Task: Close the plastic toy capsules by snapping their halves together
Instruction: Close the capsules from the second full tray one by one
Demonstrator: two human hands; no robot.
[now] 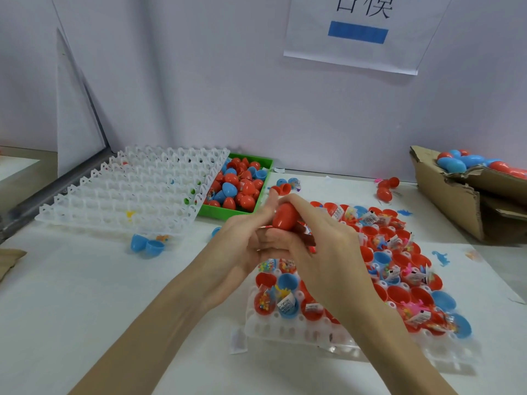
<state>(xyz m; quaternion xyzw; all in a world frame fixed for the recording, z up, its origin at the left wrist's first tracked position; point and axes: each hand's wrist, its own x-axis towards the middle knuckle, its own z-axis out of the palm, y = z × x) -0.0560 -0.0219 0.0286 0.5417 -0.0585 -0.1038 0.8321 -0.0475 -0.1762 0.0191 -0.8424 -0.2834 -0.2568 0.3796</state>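
Head view: green bin (266,162) of closed capsules (238,186) (red, blue).

Hidden, cropped and unresolved areas, head view.

The red egg-shaped plastic capsule (283,216) shows only its upper shell; its lower part and seam lie behind the fingers of the left hand (245,246) and right hand (322,246), so closure cannot be judged. The right forearm covers the middle cells of the clear plastic cell tray holding filled capsule halves (273,329). The brown corrugated cardboard box (445,195) is cut by the right edge. The white paper sign with a blue bar (356,32) is cut by the top edge, its characters partial. Print on the small sachets in the tray is too small to read.
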